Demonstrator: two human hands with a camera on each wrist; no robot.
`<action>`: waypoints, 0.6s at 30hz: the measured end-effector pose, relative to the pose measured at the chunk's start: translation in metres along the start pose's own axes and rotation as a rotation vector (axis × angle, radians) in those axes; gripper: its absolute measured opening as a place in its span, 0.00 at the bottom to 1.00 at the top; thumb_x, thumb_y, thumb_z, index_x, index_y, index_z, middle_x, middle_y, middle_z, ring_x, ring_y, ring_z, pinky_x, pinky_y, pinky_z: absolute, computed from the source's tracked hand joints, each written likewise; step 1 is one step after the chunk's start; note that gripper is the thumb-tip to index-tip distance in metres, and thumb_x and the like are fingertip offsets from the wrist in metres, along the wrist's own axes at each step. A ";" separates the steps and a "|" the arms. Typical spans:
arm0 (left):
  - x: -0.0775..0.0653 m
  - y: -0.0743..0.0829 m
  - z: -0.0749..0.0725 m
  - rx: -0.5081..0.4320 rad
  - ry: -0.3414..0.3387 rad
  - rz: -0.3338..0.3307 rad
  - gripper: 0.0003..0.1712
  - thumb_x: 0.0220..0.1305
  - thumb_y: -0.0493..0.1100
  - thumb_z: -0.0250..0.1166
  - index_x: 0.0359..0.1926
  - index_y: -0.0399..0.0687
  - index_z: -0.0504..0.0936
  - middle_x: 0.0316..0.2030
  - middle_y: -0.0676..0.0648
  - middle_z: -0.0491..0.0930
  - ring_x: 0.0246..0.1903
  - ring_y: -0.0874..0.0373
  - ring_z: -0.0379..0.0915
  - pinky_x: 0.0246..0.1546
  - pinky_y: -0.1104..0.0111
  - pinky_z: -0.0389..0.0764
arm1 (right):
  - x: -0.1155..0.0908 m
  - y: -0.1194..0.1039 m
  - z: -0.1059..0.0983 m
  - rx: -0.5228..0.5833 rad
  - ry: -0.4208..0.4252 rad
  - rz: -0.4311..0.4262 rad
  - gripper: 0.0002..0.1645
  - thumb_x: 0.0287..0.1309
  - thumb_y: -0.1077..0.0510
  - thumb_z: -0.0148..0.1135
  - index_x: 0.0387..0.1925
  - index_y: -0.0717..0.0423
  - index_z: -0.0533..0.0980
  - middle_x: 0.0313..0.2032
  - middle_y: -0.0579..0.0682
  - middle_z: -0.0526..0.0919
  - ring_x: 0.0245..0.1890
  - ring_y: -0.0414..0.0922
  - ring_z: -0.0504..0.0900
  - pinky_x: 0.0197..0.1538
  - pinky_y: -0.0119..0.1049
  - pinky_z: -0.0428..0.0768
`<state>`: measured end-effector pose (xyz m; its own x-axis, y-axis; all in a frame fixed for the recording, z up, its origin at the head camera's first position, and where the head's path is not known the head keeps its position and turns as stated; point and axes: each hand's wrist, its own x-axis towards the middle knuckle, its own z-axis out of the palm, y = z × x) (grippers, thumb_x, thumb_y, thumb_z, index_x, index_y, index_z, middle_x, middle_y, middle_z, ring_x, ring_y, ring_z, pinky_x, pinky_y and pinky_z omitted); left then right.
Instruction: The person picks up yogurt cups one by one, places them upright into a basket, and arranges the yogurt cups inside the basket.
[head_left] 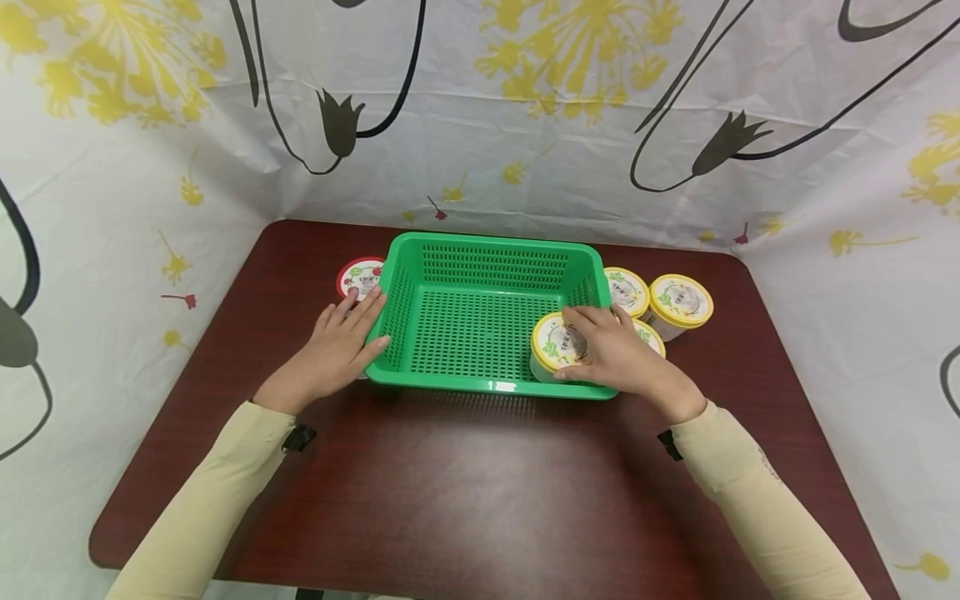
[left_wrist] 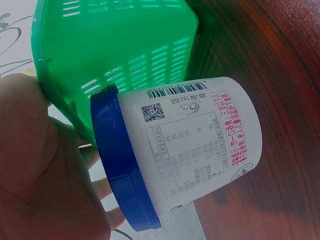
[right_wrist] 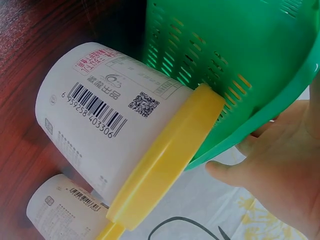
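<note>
Inside the green plastic basket (head_left: 450, 381), at its front right corner, stands a white tub with a yellow lid (head_left: 558, 343). My right hand (head_left: 618, 350) reaches over the rim and grips this tub by its lid. At the basket's left side, my left hand (head_left: 333, 350) lies with fingers extended along the rim, above a tub with a blue lid (left_wrist: 190, 145). That blue-lidded tub stands outside the basket, mostly hidden under the hand in the head view. Just beyond the left fingertips is a red-lidded tub (head_left: 360, 273).
Outside the basket's right side are several yellow-lidded tubs, among them a far right one (head_left: 681, 300), a back one (head_left: 626, 292) and one partly under the right hand (head_left: 651, 337). Everything stands on a dark red wooden table (head_left: 480, 483). Patterned white cloth (head_left: 465, 108) encloses the back and sides.
</note>
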<state>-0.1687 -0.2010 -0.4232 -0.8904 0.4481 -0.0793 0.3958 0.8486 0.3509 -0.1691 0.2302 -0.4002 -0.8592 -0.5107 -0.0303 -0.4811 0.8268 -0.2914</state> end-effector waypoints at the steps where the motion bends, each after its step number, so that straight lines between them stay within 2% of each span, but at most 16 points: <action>1: 0.000 0.000 0.000 -0.001 0.000 0.000 0.41 0.78 0.61 0.40 0.80 0.53 0.36 0.81 0.50 0.33 0.79 0.40 0.26 0.74 0.39 0.35 | 0.000 0.000 0.000 -0.003 -0.001 0.000 0.59 0.47 0.35 0.75 0.72 0.61 0.62 0.68 0.61 0.69 0.70 0.57 0.67 0.72 0.69 0.46; 18: 0.000 0.003 -0.002 -0.006 -0.012 -0.002 0.41 0.78 0.59 0.42 0.80 0.52 0.36 0.81 0.48 0.33 0.79 0.40 0.25 0.74 0.39 0.34 | -0.001 0.000 0.002 -0.022 0.006 -0.012 0.59 0.45 0.35 0.75 0.72 0.59 0.63 0.68 0.60 0.70 0.70 0.57 0.67 0.72 0.70 0.47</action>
<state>-0.1678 -0.1992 -0.4199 -0.8882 0.4503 -0.0912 0.3931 0.8476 0.3565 -0.1679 0.2306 -0.4026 -0.8544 -0.5191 -0.0208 -0.4951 0.8257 -0.2702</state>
